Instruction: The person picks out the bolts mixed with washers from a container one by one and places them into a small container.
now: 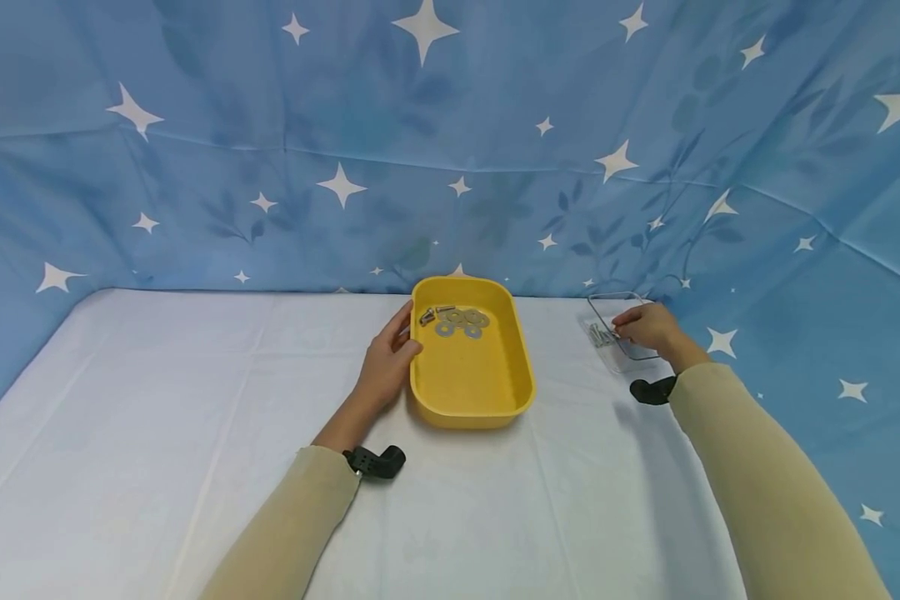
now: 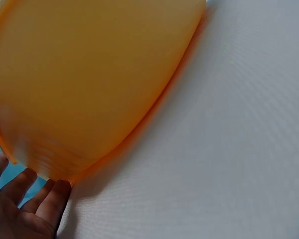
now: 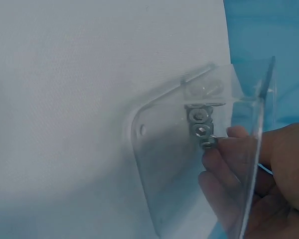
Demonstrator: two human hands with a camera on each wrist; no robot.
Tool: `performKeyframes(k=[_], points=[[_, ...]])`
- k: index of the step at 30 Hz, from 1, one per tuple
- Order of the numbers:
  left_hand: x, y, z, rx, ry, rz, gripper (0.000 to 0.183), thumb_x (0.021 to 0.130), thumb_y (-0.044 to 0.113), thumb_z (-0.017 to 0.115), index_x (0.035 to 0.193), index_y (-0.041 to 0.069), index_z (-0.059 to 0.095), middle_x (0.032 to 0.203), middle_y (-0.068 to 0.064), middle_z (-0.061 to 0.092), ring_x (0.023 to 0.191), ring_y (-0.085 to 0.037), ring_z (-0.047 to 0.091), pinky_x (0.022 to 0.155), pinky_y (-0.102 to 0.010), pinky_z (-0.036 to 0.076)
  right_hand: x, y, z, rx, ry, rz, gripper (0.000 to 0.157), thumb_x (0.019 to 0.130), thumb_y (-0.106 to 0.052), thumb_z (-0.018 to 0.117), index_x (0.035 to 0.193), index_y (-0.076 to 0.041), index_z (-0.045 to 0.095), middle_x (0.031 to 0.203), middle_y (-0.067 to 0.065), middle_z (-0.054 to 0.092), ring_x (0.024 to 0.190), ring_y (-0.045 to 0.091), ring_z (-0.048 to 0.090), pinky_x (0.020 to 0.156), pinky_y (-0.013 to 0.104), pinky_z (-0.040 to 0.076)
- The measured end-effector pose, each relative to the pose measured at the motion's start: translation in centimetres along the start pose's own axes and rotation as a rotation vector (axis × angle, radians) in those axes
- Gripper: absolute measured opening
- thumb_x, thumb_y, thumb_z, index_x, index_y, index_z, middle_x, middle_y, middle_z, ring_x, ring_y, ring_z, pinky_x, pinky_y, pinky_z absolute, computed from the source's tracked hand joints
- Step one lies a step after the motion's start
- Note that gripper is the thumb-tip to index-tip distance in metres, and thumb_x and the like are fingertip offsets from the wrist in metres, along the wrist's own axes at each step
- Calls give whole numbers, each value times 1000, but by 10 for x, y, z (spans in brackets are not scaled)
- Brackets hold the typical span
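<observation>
A yellow tray (image 1: 468, 383) holds several flat washers (image 1: 457, 318) and a few metal screws (image 1: 428, 317) near its far end. My left hand (image 1: 387, 358) rests against the tray's left side, thumb at the rim and fingers along the outer wall. To the right stands a clear plastic box (image 3: 164, 164) with several small metal fasteners (image 3: 199, 116) inside. My right hand (image 1: 648, 327) reaches into this box. Its fingertips pinch a small round-ended metal fastener (image 3: 208, 143) by the others. The box wall partly blurs the fingers in the right wrist view.
A white cloth (image 1: 217, 467) covers the table. Behind it and along the right side hangs a blue curtain (image 1: 390, 225) with white stars. The clear box stands close to the curtain at the table's far right edge.
</observation>
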State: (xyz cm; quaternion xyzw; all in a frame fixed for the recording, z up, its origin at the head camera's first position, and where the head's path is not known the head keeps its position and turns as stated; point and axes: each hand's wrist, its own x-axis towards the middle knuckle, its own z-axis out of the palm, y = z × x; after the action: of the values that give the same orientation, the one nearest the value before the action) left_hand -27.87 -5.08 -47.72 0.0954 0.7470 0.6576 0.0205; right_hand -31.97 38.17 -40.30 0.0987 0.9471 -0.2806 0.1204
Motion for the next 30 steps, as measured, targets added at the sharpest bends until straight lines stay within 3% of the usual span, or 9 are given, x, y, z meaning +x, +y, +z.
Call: performKeyframes(k=[6, 13, 18, 25, 30], points=[[0, 1, 0, 10, -3, 10, 72, 94, 17, 49, 160, 34, 28, 165, -1, 36, 147, -27, 44, 121, -44, 39, -9, -9, -11, 33, 26, -59, 44, 103, -17, 49, 139, 9, 53, 138, 32, 52, 123, 46, 53, 104, 56, 50], [-1, 2, 1, 17, -2, -5, 71, 94, 17, 49, 160, 33, 28, 165, 0, 35, 148, -25, 44, 122, -42, 39, -30, -50, -19, 80, 31, -125, 51, 105, -27, 47, 146, 3, 48, 145, 31, 49, 134, 48, 49, 112, 60, 43], [-1, 2, 1, 4, -2, -7, 71, 95, 15, 50, 161, 31, 28, 165, -2, 36, 148, -25, 44, 122, -42, 39, -39, -83, -15, 116, 48, -166, 47, 105, -29, 50, 143, -1, 54, 142, 27, 56, 126, 40, 58, 108, 50, 50], [-2, 1, 1, 3, -3, -7, 70, 96, 15, 50, 160, 32, 29, 164, -1, 37, 147, -25, 45, 121, -41, 39, -43, -119, -1, 191, 9, -208, 43, 102, -29, 58, 137, -4, 60, 135, 22, 63, 98, 11, 69, 88, 23, 60], [-2, 2, 0, 6, -6, -4, 71, 95, 16, 50, 161, 32, 28, 164, -1, 36, 147, -26, 45, 121, -42, 39, -44, -138, 9, 246, -39, -230, 42, 102, -27, 58, 137, -3, 60, 134, 22, 64, 101, 16, 71, 89, 23, 61]])
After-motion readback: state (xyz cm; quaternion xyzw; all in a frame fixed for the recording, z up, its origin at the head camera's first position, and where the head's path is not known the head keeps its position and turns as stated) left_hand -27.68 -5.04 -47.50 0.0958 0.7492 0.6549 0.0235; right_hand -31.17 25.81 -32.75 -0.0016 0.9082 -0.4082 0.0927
